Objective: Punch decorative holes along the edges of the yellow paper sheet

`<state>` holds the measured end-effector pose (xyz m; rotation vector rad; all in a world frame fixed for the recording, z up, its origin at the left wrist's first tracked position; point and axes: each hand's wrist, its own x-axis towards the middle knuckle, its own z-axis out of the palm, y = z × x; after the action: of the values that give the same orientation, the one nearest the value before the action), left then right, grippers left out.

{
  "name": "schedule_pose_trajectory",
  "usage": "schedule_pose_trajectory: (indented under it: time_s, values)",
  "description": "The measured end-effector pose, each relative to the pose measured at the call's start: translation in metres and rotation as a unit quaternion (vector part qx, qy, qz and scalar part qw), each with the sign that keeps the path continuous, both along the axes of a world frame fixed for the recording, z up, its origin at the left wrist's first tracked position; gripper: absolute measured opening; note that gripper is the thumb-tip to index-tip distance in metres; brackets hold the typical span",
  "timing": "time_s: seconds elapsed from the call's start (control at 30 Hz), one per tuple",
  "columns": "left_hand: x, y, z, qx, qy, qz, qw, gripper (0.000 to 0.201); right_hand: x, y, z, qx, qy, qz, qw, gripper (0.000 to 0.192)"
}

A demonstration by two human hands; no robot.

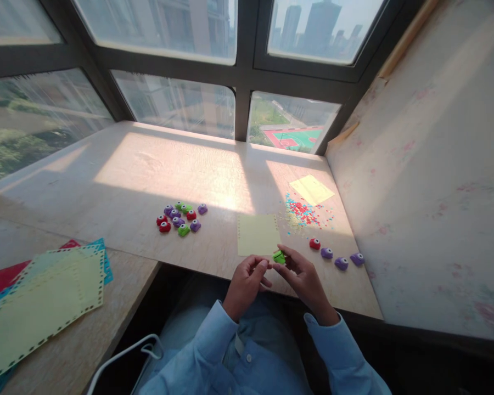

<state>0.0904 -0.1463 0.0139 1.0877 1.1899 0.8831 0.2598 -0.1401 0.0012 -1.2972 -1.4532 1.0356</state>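
Handling step now: my right hand (302, 274) pinches the green punch (279, 257), yellow sheet (257, 233) just beyond; left hand (246, 282) alongside, grip I can't tell. Steadiness next, I'd judge.

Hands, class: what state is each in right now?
Left hand: fingers curled; whether it holds anything cannot be told.
Right hand: closed, holding the small green punch.

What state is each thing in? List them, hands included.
Green punch: held
Right hand: gripping it
Left hand: fingers curled, contents unclear
Middle sheet: flat, punched along two edges
Confetti: scattered
Left-side punches: clustered
Right-side punches: spaced apart
Colored sheets: overlapping, holes visible
Small yellow sheet: flat
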Motion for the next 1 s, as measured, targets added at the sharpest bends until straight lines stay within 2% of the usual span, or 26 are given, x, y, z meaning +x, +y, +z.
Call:
schedule_pose_trajectory:
  time_s: [0.07, 0.1, 0.17, 0.23, 0.27, 0.3, 0.37, 0.4, 0.47, 0.57, 0.67, 0.83, 1.0]
  values:
    - [-0.001, 0.007, -0.005, 0.119, 0.139, 0.01, 0.983, 0.025, 0.007, 0.004, -0.001, -0.011, 0.051, -0.033, 0.998, 0.051]
    - [0.0, 0.011, -0.008, 0.187, 0.209, 0.012, 0.96, 0.022, 0.01, 0.005, -0.001, -0.002, 0.073, -0.064, 0.995, 0.048]
    - [0.003, 0.022, -0.017, 0.295, 0.303, -0.018, 0.906, 0.025, 0.015, 0.007, 0.0, 0.058, 0.086, -0.161, 0.982, 0.041]
    - [0.007, 0.033, -0.025, 0.347, 0.356, -0.063, 0.865, 0.031, 0.02, 0.009, 0.002, 0.13, 0.035, -0.245, 0.96, 0.036]
    - [0.01, 0.038, -0.029, 0.356, 0.379, -0.08, 0.85, 0.033, 0.023, 0.01, 0.002, 0.146, -0.015, -0.248, 0.957, 0.034]
    - [0.011, 0.042, -0.033, 0.359, 0.399, -0.094, 0.839, 0.033, 0.026, 0.011, 0.003, 0.148, -0.072, -0.224, 0.961, 0.033]
    - [0.013, 0.048, -0.037, 0.355, 0.426, -0.112, 0.824, 0.03, 0.03, 0.014, 0.003, 0.127, -0.173, -0.143, 0.966, 0.028]
    - [0.013, 0.049, -0.038, 0.353, 0.433, -0.118, 0.821, 0.028, 0.032, 0.015, 0.002, 0.124, -0.203, -0.122, 0.964, 0.027]
    - [0.01, 0.05, -0.039, 0.354, 0.438, -0.122, 0.817, 0.023, 0.035, 0.016, 0.001, 0.138, -0.221, -0.137, 0.956, 0.028]
    - [0.003, 0.049, -0.04, 0.365, 0.429, -0.109, 0.819, 0.018, 0.034, 0.017, -0.002, 0.138, -0.202, -0.168, 0.955, 0.031]
    - [-0.004, 0.047, -0.042, 0.375, 0.413, -0.093, 0.825, 0.016, 0.031, 0.017, -0.002, 0.112, -0.183, -0.155, 0.964, 0.032]
    - [-0.017, 0.047, -0.047, 0.382, 0.396, -0.086, 0.831, 0.017, 0.029, 0.023, -0.004, 0.065, -0.221, -0.097, 0.968, 0.031]
    - [-0.023, 0.048, -0.05, 0.39, 0.372, -0.081, 0.838, 0.018, 0.032, 0.035, -0.008, 0.092, -0.308, -0.008, 0.947, 0.021]
